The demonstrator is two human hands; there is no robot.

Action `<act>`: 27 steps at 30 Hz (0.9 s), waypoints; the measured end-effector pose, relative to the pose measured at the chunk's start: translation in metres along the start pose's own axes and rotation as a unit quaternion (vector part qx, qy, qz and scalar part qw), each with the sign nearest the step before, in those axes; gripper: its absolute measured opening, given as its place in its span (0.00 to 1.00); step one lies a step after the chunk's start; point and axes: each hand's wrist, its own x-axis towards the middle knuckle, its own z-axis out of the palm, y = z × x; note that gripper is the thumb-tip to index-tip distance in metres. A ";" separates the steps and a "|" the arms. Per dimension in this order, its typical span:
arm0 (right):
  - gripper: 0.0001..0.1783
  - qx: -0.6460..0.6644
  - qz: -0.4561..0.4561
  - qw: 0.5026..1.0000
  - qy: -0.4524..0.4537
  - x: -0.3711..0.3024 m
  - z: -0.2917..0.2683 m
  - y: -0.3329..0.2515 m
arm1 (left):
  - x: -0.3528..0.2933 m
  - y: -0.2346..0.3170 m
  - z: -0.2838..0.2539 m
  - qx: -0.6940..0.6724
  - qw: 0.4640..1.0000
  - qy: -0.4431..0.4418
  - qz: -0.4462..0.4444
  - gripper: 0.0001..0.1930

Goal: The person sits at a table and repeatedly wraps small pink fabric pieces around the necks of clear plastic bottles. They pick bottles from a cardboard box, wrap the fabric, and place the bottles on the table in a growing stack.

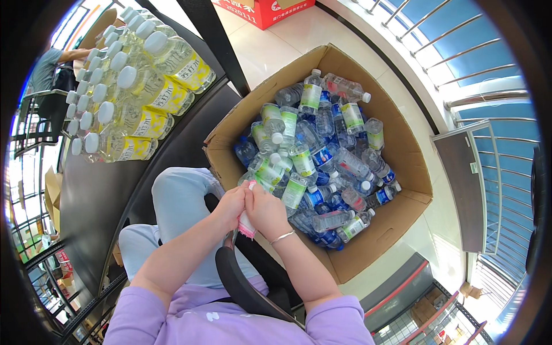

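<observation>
Both my hands are together over my lap, beside the near left wall of a large open cardboard box. My left hand is closed on a pink and white cloth, whose fringed lower end hangs below the fingers. Pressed against it, my right hand wraps around the same cloth and hides much of it. Inside the box lies a heap of clear plastic bottles with green or blue labels, just beyond my fingers.
Several capped bottles of pale yellow liquid stand on a dark table at left. A black armrest is under my forearms. Metal railings run along the right. A red box sits far back. Another person is at far left.
</observation>
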 end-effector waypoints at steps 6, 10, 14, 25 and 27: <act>0.20 0.086 0.143 0.985 0.035 0.004 -0.018 0.067 | 0.006 0.002 0.002 0.031 0.995 -0.032 -0.091 0.17; 0.11 -0.004 0.127 0.948 0.290 -0.011 -0.047 0.151 | 0.013 -0.008 -0.003 0.143 0.985 0.000 -0.096 0.18; 0.13 -0.287 0.036 0.876 0.386 -0.037 -0.063 0.216 | 0.031 -0.016 -0.014 0.149 0.981 -0.044 -0.115 0.17; 0.27 -0.548 0.223 0.789 0.166 -0.017 -0.023 0.296 | 0.055 -0.012 -0.013 0.147 0.983 -0.045 -0.105 0.15; 0.26 -0.618 0.188 0.749 0.145 -0.011 -0.028 0.307 | 0.057 -0.013 -0.012 0.154 0.982 -0.039 -0.100 0.15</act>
